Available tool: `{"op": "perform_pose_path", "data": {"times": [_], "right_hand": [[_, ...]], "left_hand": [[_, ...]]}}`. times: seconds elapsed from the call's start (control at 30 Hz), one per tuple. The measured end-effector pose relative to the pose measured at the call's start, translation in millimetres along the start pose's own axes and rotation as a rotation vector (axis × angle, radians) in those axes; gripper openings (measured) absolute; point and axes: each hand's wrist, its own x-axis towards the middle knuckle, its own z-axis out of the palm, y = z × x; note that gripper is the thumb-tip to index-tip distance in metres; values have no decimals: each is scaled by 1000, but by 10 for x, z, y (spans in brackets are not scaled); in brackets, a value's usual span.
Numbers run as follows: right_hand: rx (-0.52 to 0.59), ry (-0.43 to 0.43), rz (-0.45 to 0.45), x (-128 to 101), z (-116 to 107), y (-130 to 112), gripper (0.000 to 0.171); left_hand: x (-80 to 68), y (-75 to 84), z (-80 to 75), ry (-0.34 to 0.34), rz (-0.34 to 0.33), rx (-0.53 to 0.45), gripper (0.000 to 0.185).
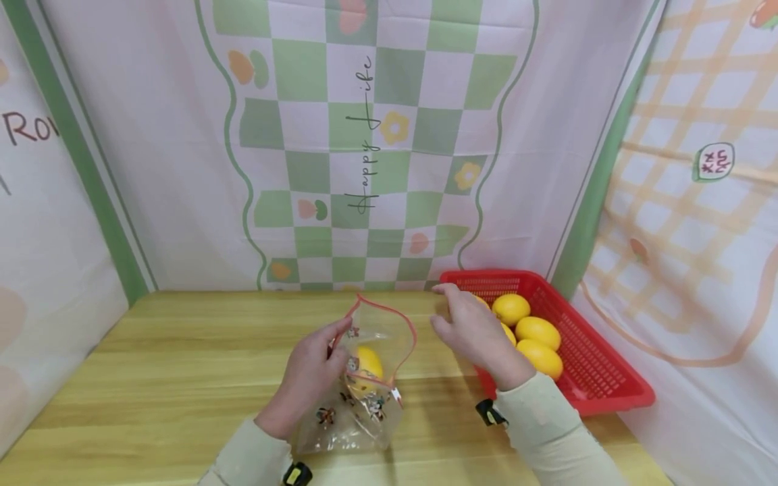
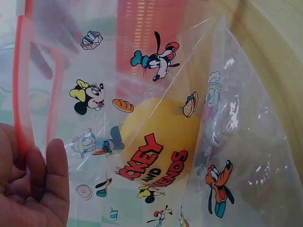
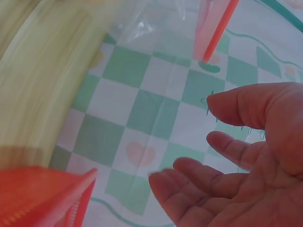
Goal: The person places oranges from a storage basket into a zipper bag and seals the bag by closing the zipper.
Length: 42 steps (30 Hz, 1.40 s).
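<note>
A clear zip bag [image 1: 346, 432] printed with cartoon figures hangs over the table, its red-edged mouth spread apart. Inside it lies one yellow lemon [image 1: 368, 364], which the left wrist view shows through the film as a lemon [image 2: 161, 137] behind red lettering. My left hand [image 1: 310, 368] pinches the bag's red rim at its left side; in the left wrist view the fingers [image 2: 57, 175] curl at that rim. Holding nothing, my right hand [image 1: 477, 331] hovers at the left edge of the red basket. Its fingers [image 3: 203, 189] are apart and relaxed in the right wrist view.
The red plastic basket [image 1: 608, 378] stands at the right of the wooden table [image 1: 182, 364] with several lemons [image 1: 538, 333] in it. A checkered cloth [image 1: 389, 169] hangs behind the table, and printed cloth [image 1: 687, 223] closes off the right side.
</note>
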Motion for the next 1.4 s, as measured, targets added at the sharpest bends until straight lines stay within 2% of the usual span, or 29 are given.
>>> {"op": "perform_pose_path", "data": {"times": [0.27, 0.5, 0.73, 0.97, 1.17, 1.4], "right_hand": [[-63, -7, -22, 27, -139, 198, 71], [-54, -66, 74, 39, -266, 403, 79], [-85, -87, 97, 48, -348, 617, 84], [-94, -113, 119, 48, -384, 850, 90], [-97, -174, 184, 20, -393, 1074, 97], [-113, -208, 160, -24, -391, 1269, 98]], "left_hand": [[-9, -1, -4, -9, -5, 2, 57], [-18, 6, -3, -12, -12, -2, 56], [-21, 16, 0, -13, -11, 1, 55], [-32, 7, -3, -15, -40, -28, 57], [-29, -4, -2, -11, -22, -17, 58], [-23, 2, 5, -10, -20, -19, 59]]}}
